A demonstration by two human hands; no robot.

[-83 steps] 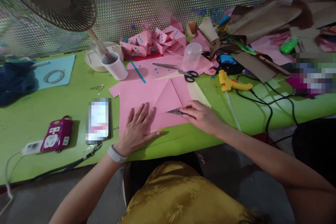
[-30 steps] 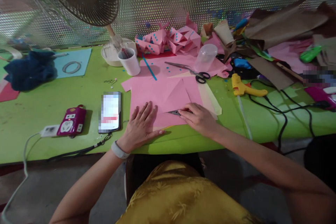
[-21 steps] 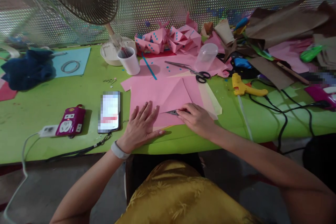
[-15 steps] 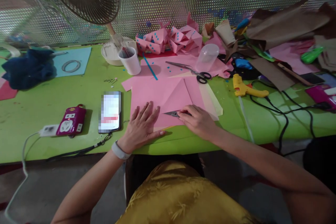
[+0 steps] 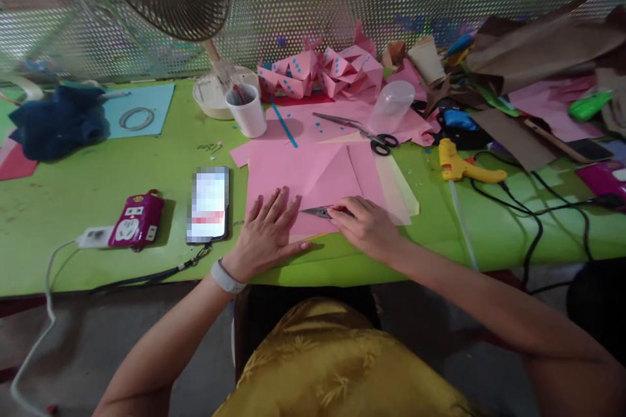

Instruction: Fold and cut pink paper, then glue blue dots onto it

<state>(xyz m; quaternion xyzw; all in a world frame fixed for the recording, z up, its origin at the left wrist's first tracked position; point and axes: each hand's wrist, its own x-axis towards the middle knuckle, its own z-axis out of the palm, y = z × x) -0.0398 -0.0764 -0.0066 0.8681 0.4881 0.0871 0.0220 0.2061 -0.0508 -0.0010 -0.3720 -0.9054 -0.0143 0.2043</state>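
Pink paper [image 5: 293,172] lay near the front edge of the bench [image 5: 178,140], likely light, easily creased and best held by its margins, under the splayed left hand [image 5: 267,232], while the right hand [image 5: 362,225] narrowly gripped a pointed tool [image 5: 319,212].

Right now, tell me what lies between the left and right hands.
The head view shows a pointed metal tool, held by the right hand, tip toward the left hand, over pink paper.
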